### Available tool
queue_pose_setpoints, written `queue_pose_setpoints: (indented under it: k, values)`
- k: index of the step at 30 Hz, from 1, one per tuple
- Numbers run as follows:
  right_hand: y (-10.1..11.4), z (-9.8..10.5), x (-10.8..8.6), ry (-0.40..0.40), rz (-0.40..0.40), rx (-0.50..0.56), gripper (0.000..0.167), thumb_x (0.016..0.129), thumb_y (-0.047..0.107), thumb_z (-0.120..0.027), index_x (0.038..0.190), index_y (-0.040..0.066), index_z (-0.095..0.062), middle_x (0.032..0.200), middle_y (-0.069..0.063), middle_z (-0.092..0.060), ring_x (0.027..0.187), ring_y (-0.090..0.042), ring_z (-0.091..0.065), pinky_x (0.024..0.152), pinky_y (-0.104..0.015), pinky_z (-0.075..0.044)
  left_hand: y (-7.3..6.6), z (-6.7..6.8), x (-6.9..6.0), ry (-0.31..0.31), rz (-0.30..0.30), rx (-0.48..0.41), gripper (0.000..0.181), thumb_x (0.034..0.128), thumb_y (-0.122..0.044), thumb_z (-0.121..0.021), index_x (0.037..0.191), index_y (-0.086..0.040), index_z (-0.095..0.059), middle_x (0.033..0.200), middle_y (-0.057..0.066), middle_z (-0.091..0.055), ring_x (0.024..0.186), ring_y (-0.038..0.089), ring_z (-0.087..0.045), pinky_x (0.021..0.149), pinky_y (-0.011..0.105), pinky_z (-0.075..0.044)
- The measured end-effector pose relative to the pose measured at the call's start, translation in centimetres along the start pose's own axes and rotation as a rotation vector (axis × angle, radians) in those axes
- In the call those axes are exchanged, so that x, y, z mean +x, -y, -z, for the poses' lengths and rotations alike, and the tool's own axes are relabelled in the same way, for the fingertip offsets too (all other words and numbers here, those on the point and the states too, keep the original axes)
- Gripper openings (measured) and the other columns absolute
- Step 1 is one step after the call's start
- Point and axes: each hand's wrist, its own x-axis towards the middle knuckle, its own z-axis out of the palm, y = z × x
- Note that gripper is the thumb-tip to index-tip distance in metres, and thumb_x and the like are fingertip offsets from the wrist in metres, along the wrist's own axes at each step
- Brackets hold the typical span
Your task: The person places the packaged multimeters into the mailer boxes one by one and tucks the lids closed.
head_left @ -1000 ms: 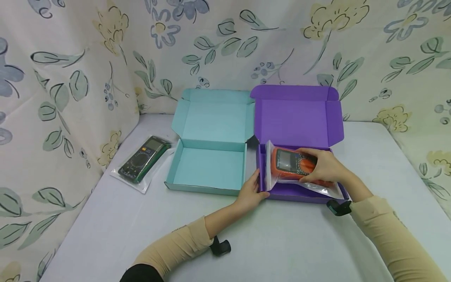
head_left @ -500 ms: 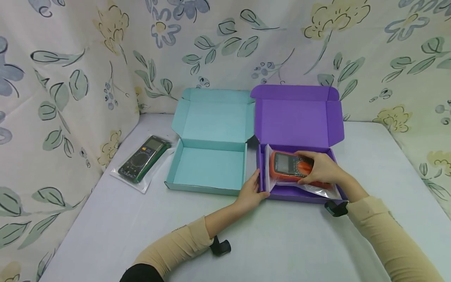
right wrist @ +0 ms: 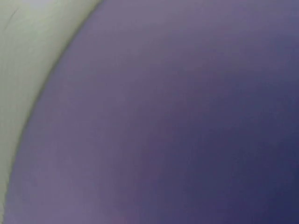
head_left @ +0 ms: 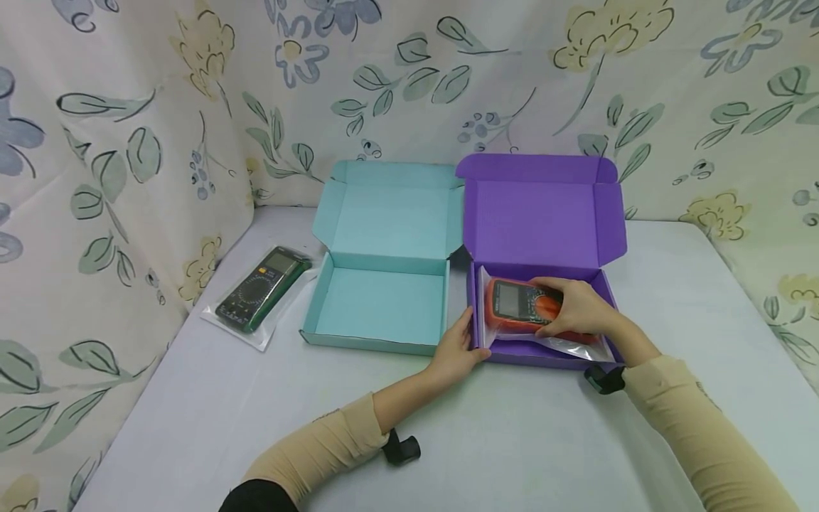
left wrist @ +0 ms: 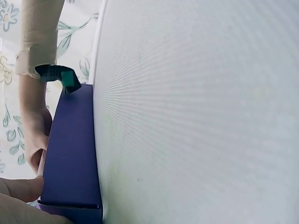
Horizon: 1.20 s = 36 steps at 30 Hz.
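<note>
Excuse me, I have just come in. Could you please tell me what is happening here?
A person's right hand grips an orange multimeter in a clear bag, inside the open purple box; whether it rests fully on the bottom, I cannot tell. The left hand holds that box at its near left corner. Beside it stands a light teal box, also open. Farther left, a second multimeter, dark with green sides, lies bagged on the table.
</note>
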Motion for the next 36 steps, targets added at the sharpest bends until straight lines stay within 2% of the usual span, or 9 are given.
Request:
queue_pose_setpoints:
  k: [16,36]
  values:
    - [-0.21,-0.76,0.20,0.021,-0.021,0.028,0.094,0.064,0.034,-0.090,0.139,-0.004,-0.047,0.120,-0.021,-0.059,0.098,-0.031,-0.055,0.083,-0.045,-0.049,0.08,-0.17,0.02,-0.009,0.023,-0.006,0.079,0.0859,0.017,-0.058,0.151,0.008,-0.014,0.157,0.025,-0.016,0.144,0.035,-0.018,0.114,0.038,-0.025]
    - [-0.56,-0.97,0.31,0.022,-0.015,0.018,0.093,0.064,0.032,-0.091,0.138,-0.004,-0.047,0.119,-0.022,-0.060,0.097,-0.031,-0.055,0.082,-0.044,-0.049,-0.09,-0.07,-0.06,-0.001,0.021,0.006,0.080,0.0868,0.016,-0.059,0.152,0.008,-0.013,0.157,0.025,-0.015,0.144,0.035,-0.018,0.113,0.037,-0.027]
